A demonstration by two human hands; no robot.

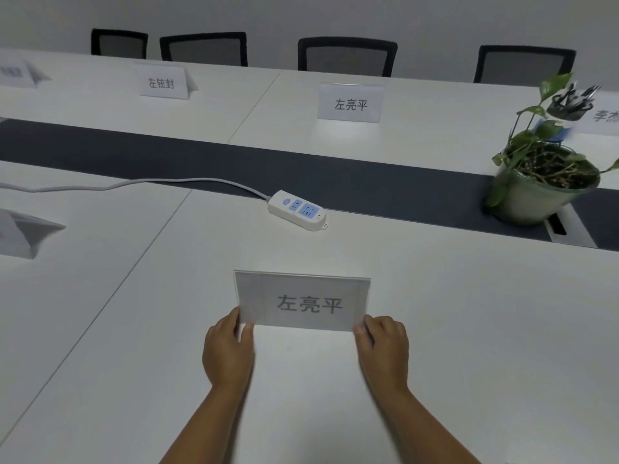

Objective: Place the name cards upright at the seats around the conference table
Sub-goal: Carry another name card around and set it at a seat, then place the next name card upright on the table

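Both-handed: left hand (228,349), right hand (383,346) pinch name card (303,301) lower corners, seemingly upright on table (134,329).

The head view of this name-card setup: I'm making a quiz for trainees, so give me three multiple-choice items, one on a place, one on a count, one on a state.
1. Where is the power strip?
A. On the white tabletop beside the dark centre strip
B. On a chair
C. Inside the plant pot

2. How many chair backs show behind the far edge of the table?
A. Two
B. Four
C. Six

3. How is the near name card held?
A. By one hand only
B. By neither hand
C. By both hands at its lower corners

Answers: 1 A, it lies on white just short of the dark centre strip. 2 B, four chair backs line the wall. 3 C, the left hand and right hand each pinch a lower corner.
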